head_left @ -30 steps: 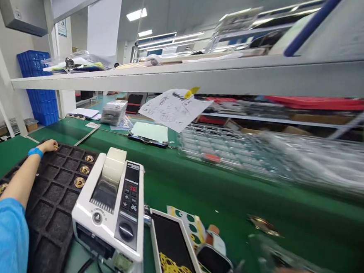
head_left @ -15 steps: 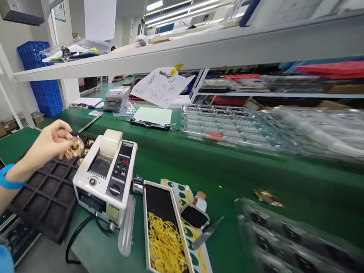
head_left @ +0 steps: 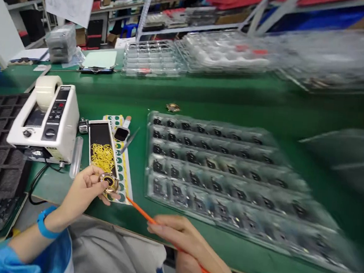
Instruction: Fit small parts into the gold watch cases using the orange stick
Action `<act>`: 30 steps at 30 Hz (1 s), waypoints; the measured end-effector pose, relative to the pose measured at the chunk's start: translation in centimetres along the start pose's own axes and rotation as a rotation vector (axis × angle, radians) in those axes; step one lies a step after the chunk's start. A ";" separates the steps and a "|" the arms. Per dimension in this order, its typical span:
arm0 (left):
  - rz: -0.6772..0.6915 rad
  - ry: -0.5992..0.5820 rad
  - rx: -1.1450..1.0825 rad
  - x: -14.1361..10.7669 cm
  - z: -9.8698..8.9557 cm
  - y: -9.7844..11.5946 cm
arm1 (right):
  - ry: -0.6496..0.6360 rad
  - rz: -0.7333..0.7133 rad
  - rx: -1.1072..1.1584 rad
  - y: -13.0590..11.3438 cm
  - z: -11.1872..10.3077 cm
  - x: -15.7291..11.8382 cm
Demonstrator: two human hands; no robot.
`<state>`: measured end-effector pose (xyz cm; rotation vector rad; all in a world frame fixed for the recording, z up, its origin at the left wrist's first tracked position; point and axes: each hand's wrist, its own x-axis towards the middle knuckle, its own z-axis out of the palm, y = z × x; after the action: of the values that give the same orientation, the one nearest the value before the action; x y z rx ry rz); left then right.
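Both hands hold: left hand (head_left: 81, 189) pinches a gold ring part (head_left: 109, 182); right hand (head_left: 190, 241) grips an orange stick (head_left: 139, 208).

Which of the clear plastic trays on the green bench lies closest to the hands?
The big clear tray with dark parts in its pockets, right beside the right hand. The other clear trays sit stacked along the bench's far edge.

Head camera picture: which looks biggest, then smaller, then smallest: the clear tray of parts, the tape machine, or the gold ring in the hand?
1. clear tray of parts, by far the widest.
2. tape machine.
3. gold ring, pinched in the left hand, looks smallest, even though it sits nearest the camera.
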<state>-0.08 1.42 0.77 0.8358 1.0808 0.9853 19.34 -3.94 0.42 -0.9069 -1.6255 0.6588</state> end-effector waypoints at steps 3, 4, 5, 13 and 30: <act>0.025 -0.004 -0.048 -0.2 1.1 -0.4 | 0.114 0.038 -0.002 0.3 0.9 -0.7; 0.034 -0.013 -0.042 -0.3 1.4 -0.4 | 0.138 0.054 -0.004 0.5 1.2 -0.9; 0.041 -0.024 -0.030 -0.5 1.6 -0.4 | 0.151 0.069 -0.007 0.7 1.5 -0.9; 0.090 -0.021 0.047 -1.1 2.1 -0.4 | 0.132 0.098 0.064 1.8 1.8 -0.3; -0.130 -0.020 0.003 0.6 1.1 -1.0 | -0.508 -0.675 -0.501 3.8 -1.6 1.8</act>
<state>1.29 1.57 -0.03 0.7663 1.1058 0.8652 21.52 -0.45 -1.25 -0.4748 -2.4523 -0.0129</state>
